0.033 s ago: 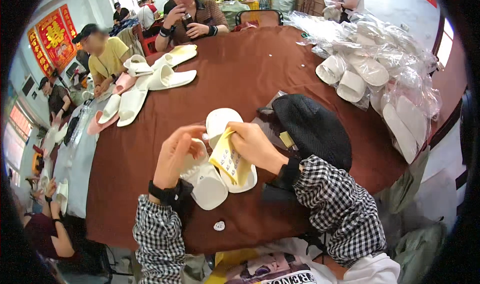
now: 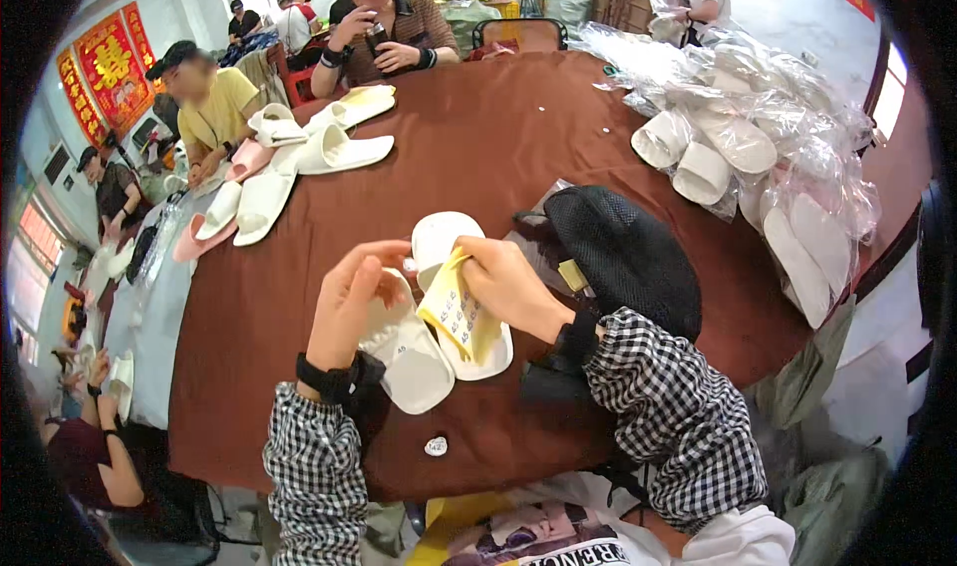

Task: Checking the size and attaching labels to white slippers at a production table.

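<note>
A pair of white slippers lies on the brown cloth in front of me, the left slipper [image 2: 417, 378] beside the right slipper [image 2: 488, 363]. My right hand [image 2: 513, 289] pinches a folded yellow sticker sheet [image 2: 461, 319] with rows of small printed labels, over the right slipper. Just above the left slipper, my left hand [image 2: 344, 307] has its fingers curved and apart. By its fingertips shows a small whitish bit [image 2: 409, 265]; whether it is held I cannot tell. A round white sticker piece [image 2: 436, 446] lies nearer the table's front edge.
A black mesh cap [image 2: 626, 257] sits right of my right hand. Plastic-wrapped slippers [image 2: 738, 137] are piled at the far right. More white and pink slippers [image 2: 264, 207] lie at the left. Across the brown-covered table [image 2: 478, 137], a person [image 2: 394, 37] holds a dark bottle.
Almost nothing differs. My left fingers have shifted slightly; the yellow sheet stays in my right hand.
</note>
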### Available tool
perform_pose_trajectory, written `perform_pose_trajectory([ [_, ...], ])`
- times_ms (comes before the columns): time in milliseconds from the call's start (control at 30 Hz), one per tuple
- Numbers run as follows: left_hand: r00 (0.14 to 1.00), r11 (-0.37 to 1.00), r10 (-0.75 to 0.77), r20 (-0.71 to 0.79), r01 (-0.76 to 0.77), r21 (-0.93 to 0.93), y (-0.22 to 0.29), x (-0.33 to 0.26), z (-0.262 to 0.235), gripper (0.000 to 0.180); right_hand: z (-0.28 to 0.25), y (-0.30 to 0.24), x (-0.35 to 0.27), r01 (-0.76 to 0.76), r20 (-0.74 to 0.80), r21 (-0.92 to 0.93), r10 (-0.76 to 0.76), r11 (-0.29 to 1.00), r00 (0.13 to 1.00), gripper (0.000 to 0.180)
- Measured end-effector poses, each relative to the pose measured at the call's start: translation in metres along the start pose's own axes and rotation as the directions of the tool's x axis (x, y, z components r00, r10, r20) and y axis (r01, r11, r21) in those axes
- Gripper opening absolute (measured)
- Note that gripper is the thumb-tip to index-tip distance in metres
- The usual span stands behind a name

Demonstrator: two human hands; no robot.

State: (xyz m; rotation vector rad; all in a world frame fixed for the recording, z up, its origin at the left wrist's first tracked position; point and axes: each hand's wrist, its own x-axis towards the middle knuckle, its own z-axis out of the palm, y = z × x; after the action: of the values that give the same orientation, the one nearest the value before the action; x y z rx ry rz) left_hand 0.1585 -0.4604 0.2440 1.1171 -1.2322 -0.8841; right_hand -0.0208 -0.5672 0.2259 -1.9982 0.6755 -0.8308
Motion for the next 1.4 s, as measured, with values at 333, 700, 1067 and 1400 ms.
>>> perform_pose_trajectory([
  [333,0.984,0.825,0.054,0.171,-0.141,0.548,0.016,-0.003,0.041,0.068,-0.002,0.011,0.008,0.071,-0.187,-0.009,-0.072,0.997,0.980,0.017],
  [700,0.999,0.991,-0.046,-0.003,0.045,-0.125,-0.002,0.008,0.016,0.055,-0.025,0.010,0.002,0.077,-0.216,-0.004,-0.076,0.997,0.973,0.016],
  [1067,0.961,0.901,0.172,0.217,-0.243,0.360,0.008,-0.003,0.046,0.087,0.002,0.014,-0.001,0.192,-0.192,-0.128,-0.215,0.973,0.958,0.008],
  [1400,0.990,0.996,0.078,0.120,-0.072,-0.052,0.014,-0.003,0.016,0.085,-0.019,-0.006,0.001,0.096,-0.031,0.318,-0.091,0.943,0.995,0.019],
])
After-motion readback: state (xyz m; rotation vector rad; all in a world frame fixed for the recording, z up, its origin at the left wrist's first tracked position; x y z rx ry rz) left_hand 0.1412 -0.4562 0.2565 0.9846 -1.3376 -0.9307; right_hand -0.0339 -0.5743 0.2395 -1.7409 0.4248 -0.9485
